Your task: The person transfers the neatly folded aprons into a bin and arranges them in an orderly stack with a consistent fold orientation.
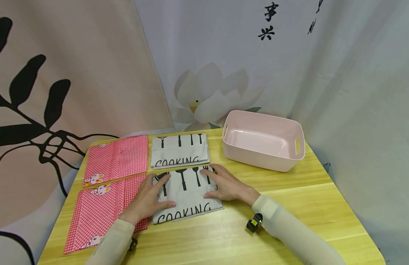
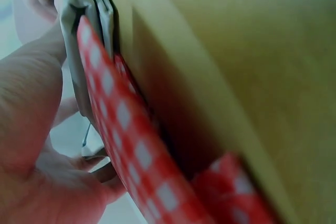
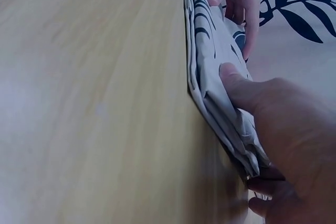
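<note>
A folded white cloth (image 1: 188,195) with black utensil prints and the word COOKING lies flat on the table, between both hands. My left hand (image 1: 146,200) rests on its left side with fingers spread, thumb tip on the print. On the right side, my right hand (image 1: 229,184) touches the cloth, thumb on top and fingers reaching to the upper right corner. The right wrist view shows the cloth's stacked layers (image 3: 210,77) and the thumb pressing their upper face. Beneath the left forearm lies a folded red checked cloth (image 1: 101,213) with rabbit prints.
Behind the near white cloth lies a similar folded white cloth (image 1: 179,151). Another red checked cloth (image 1: 118,156) is at the back left. A pink basket (image 1: 257,158) with side handles stands at the back right of the wooden table (image 1: 274,235). Printed curtains (image 1: 224,44) hang behind.
</note>
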A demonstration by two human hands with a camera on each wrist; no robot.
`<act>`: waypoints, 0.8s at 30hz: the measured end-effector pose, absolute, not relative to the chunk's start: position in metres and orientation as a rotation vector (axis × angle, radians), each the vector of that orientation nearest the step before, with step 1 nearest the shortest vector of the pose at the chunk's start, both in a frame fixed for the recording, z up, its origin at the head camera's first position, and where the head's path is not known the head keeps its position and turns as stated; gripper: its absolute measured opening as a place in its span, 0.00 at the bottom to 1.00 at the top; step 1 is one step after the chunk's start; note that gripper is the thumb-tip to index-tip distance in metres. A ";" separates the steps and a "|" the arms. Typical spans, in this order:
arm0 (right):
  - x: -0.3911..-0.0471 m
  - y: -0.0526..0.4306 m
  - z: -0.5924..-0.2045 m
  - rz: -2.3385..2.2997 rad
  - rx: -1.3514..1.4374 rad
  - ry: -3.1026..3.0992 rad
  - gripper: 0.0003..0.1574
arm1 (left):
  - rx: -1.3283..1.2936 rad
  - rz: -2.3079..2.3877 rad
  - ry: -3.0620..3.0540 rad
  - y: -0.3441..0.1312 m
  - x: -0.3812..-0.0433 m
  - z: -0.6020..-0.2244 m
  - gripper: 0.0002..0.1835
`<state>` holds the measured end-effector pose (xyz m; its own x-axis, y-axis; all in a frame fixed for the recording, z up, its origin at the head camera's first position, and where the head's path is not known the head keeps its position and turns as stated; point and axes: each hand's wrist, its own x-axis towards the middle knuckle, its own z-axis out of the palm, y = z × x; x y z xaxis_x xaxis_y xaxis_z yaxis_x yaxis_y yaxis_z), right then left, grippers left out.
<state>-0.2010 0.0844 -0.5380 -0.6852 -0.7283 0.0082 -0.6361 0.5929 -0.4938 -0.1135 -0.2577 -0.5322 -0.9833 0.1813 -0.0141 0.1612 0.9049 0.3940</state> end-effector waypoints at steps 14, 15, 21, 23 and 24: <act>-0.200 0.081 -0.538 -0.810 -1.120 2.630 0.61 | 0.154 0.775 3.016 -0.249 -0.110 -0.530 0.64; -0.200 0.081 -0.538 -0.821 -1.118 2.630 0.61 | 0.144 0.792 3.010 -0.249 -0.110 -0.530 0.64; -0.199 0.081 -0.539 -0.932 -1.106 2.620 0.60 | 0.084 0.853 2.984 -0.247 -0.108 -0.528 0.63; -0.199 0.082 -0.540 -0.978 -1.088 2.615 0.58 | 0.080 0.864 2.987 -0.247 -0.107 -0.528 0.62; -0.198 0.082 -0.540 -1.006 -1.080 2.610 0.57 | 0.079 0.874 2.989 -0.247 -0.106 -0.527 0.62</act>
<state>-0.1984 0.0819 -0.5399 -0.7318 -0.6715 0.1165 -0.5759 0.5179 -0.6326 -0.1061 -0.2465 -0.5274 -0.9984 0.0561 -0.0111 0.0412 0.8412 0.5391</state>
